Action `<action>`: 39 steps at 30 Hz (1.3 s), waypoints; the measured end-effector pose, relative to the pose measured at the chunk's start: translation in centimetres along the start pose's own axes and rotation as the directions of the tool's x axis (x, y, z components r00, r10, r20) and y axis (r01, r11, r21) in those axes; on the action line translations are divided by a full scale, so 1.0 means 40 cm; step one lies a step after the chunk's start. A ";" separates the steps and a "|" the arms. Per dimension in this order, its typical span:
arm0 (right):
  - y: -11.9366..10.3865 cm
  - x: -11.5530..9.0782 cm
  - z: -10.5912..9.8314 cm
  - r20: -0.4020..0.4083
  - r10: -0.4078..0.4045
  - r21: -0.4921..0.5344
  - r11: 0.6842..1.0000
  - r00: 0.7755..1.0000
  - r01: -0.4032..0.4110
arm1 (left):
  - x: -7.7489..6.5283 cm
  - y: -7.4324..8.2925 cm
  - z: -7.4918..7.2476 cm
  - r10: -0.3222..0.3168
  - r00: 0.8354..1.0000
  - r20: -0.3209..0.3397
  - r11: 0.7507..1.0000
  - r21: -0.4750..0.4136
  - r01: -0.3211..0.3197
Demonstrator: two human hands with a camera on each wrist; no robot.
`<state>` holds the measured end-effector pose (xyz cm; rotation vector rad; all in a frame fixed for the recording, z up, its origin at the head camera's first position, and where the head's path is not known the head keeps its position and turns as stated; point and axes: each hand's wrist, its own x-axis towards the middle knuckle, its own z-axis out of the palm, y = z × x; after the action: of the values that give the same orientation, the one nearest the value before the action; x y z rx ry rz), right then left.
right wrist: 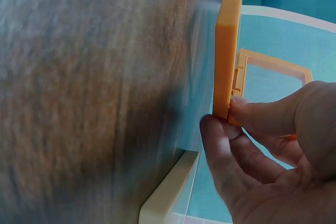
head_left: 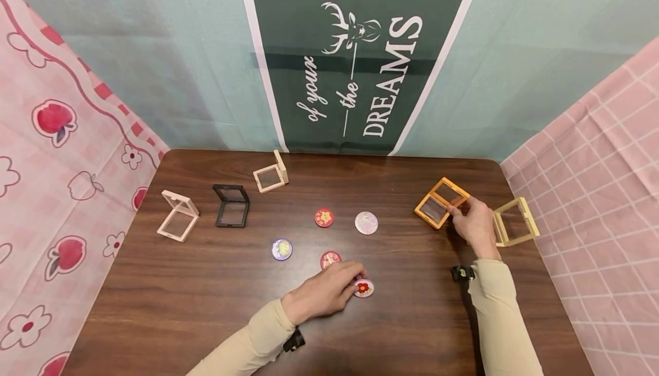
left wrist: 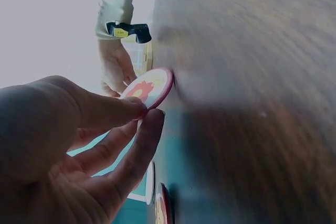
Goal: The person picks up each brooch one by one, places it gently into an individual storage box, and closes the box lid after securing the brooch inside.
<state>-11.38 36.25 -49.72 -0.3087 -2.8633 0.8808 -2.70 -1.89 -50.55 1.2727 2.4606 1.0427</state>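
Note:
Between thumb and fingers my left hand (head_left: 326, 290) pinches a round badge (head_left: 364, 288) with a red flower on white; in the left wrist view the badge (left wrist: 152, 88) is tilted, its pink rim close to the tabletop. A red badge (head_left: 329, 258) lies just behind that hand, partly covered by it. Over at the right, my right hand (head_left: 475, 224) grips an orange hinged frame (head_left: 433, 211) by its edge. Its two halves stand opened, each with a clear window. In the right wrist view the thumb and fingertips hold the orange frame (right wrist: 227, 51) near its hinge.
A yellow frame (head_left: 504, 241) stands opened beside the right hand. Pink (head_left: 177, 233), black (head_left: 230, 222) and beige (head_left: 261, 187) frames stand at the back left. Red (head_left: 324, 217), lilac (head_left: 366, 223) and blue-rimmed (head_left: 281, 249) badges lie mid-table. Cloth hangs along the table's back and sides.

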 end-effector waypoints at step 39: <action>-0.044 -0.120 0.021 0.029 -0.157 0.022 0.987 0.987 0.157 | 0.016 -0.017 0.004 -0.226 0.974 -0.022 0.920 -0.332 0.207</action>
<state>-7.15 33.25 -49.72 -0.0664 -2.8562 0.8906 -3.45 -1.57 -51.03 0.8570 2.2754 1.3721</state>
